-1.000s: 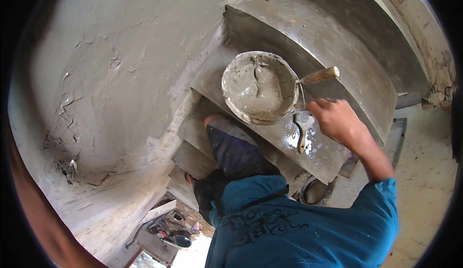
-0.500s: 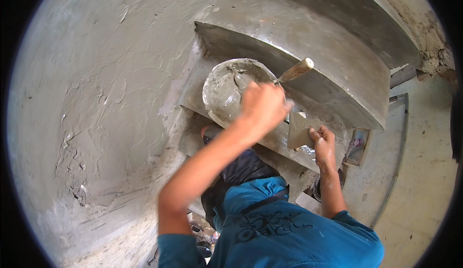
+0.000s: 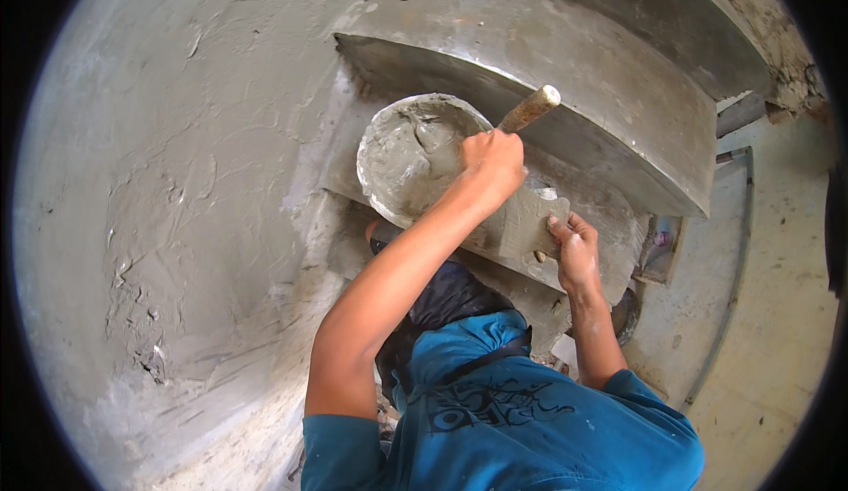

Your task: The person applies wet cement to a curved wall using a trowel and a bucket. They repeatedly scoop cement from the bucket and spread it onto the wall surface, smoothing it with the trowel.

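Observation:
A round bucket [image 3: 375, 151] of wet grey cement mortar [image 3: 415, 151] stands on a concrete step. At its right rim my left hand [image 3: 495, 164] is closed, back upward; whatever lies in its fingers is hidden. Just beyond the knuckles, a trowel's worn wooden handle [image 3: 530, 109] slants up and to the right, while its blade is out of sight. My right hand [image 3: 579, 248] pinches the right edge of a flat, cement-smeared plate [image 3: 526, 226] between thumb and fingers. The plate reaches left to just below my left hand.
Curved concrete steps [image 3: 530, 36] rise beyond the bucket. On the left is a wall [image 3: 203, 191] coated in rough, wet-looking plaster. A pale surface with a dark strip [image 3: 729, 305] lies to the right. My dark-trousered leg [image 3: 450, 297] is below the bucket.
My left hand has moved away from me, closer to the trowel handle. The plate in my right hand has turned and shifted left. The view has shifted slightly.

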{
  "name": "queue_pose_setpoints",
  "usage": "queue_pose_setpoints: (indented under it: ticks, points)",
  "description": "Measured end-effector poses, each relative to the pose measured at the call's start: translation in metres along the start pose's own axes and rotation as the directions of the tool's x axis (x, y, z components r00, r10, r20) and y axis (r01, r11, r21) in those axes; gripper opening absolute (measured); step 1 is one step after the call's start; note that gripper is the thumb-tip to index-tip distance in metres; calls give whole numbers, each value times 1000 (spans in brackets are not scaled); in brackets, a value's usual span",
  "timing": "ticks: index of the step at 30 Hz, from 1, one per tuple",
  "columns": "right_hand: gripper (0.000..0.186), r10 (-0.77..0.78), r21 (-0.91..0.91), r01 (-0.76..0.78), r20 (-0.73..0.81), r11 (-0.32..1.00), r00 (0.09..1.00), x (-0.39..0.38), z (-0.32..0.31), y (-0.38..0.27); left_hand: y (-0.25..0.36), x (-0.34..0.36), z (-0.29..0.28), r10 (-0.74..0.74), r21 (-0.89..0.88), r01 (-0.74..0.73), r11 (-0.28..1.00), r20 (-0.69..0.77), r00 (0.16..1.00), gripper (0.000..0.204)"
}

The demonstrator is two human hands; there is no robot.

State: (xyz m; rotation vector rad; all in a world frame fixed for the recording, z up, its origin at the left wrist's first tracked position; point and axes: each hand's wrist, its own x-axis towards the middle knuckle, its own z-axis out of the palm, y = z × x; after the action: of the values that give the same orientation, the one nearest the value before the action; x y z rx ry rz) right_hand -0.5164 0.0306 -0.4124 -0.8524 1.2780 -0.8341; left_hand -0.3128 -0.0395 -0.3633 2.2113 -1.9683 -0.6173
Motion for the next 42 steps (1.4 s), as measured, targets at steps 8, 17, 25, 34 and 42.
queue_pose_setpoints:
  ticks: [8,17,25,34,42]
  points:
    - [12,104,153,-122,120,981,987,-2,13,14,1,7,-4,-36,0,36,999,31,999,22]
    - [28,17,-18,-14,190,1000,982,21,57,31,1,-3,-24,-75,-12,75,997,-4,997,28]
    - [17,7,38,-11,119,999,993,44,42,23,-46,-46,-49,-204,-168,188,968,-79,976,37]
    - [18,-13,-237,44,129,971,992,35,3,11,-123,-117,-37,-471,-521,318,792,-190,862,36]
    - [34,-218,-764,174,44,621,975,20,-53,-40,-153,-186,-22,-555,-576,268,772,-405,726,34]
